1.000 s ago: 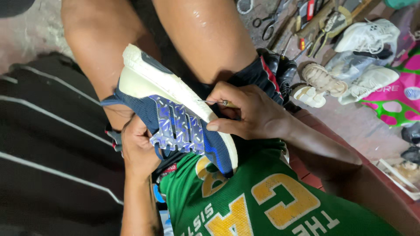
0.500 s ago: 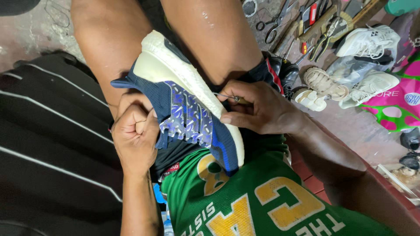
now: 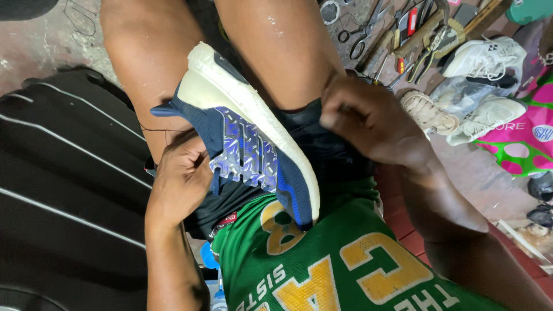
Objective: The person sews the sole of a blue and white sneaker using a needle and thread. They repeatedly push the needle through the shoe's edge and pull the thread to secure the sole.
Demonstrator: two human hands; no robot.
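Note:
A navy and blue sneaker (image 3: 253,152) with a thick white sole lies tilted across my lap, between my bare thighs, toe pointing toward my green jersey (image 3: 322,265). My left hand (image 3: 180,179) grips the sneaker's upper from the left side. A thin dark thread (image 3: 155,130) runs across my left thigh just above that hand. Lifted off the shoe to its right, my right hand (image 3: 368,118) hangs over the black shorts with its fingers curled shut. I see nothing in it from this side.
Scissors (image 3: 363,34), pliers and other hand tools (image 3: 423,37) lie on the ground at the upper right. Beside them are white and beige shoes (image 3: 481,86) and a pink and green bag (image 3: 527,141). A black striped mat (image 3: 63,190) fills the left.
My right hand has left the sole's edge, where it was pinching, and moved up and to the right. My left hand has shifted its grip on the upper, and the sneaker has moved a little.

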